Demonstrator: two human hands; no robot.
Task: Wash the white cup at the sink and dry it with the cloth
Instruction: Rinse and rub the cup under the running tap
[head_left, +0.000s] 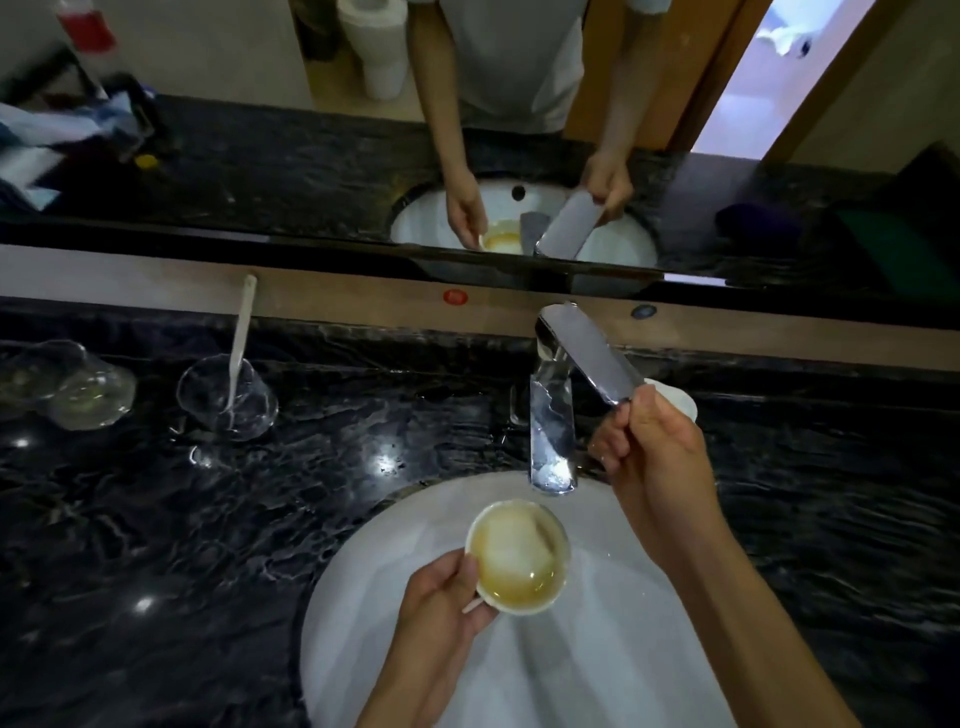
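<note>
My left hand grips the white cup by its handle, over the white sink basin and just below the chrome tap spout. The cup holds brownish water with a pale foamy patch. My right hand grips the end of the raised chrome tap lever. A striped cloth shows only as a reflection in the mirror at the upper left.
A dark marble counter surrounds the basin. On its left stand a clear glass with a white stick and an overturned clear glass. A small white dish sits behind my right hand. The mirror runs along the back.
</note>
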